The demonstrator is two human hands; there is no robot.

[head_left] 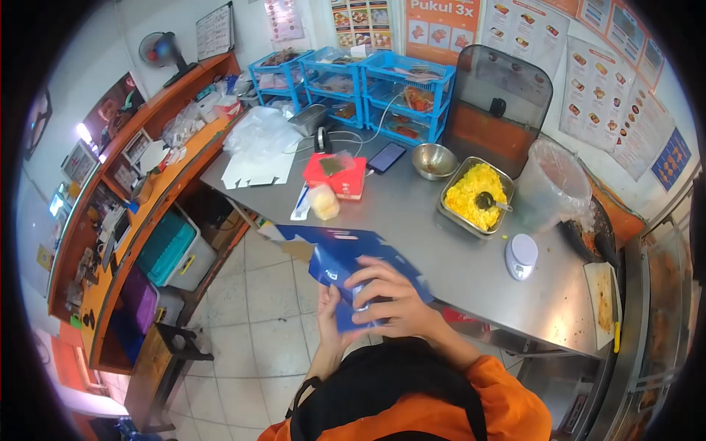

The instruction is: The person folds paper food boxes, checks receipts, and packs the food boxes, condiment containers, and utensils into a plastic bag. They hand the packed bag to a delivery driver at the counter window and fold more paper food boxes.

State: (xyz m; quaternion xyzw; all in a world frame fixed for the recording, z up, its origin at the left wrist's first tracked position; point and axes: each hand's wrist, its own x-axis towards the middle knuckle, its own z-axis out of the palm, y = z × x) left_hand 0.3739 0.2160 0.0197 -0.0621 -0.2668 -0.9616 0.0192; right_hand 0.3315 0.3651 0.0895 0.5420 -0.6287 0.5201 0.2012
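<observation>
Item, one blue carton [340, 255], of printed card, held in the air between both hands before the near edge of the steel table [471, 272]. Left hand [331, 321]: holding the carton low on its left side, thumb up against the card, the other fingers mostly hidden from us. Right hand [393, 295]: holding likewise, fingers bent and spread apart across the blue face; the thumb's place we cannot tell. One brown flap [297, 250], standing out at the carton's far left end. Step in hand, as we judge it: working the card into shape. For good handling we would keep the left hand as a steady anchor, press with the flats of the right fingers rather than the tips, lest the panel dent, and run each crease firm and square along its whole length. The standing flap we would leave free of the palm, as a bent corner could spoil the fit. Nearby on the table: one red box [351, 186], one phone [387, 157]; well apart, one tray of yellow food [471, 192].
</observation>
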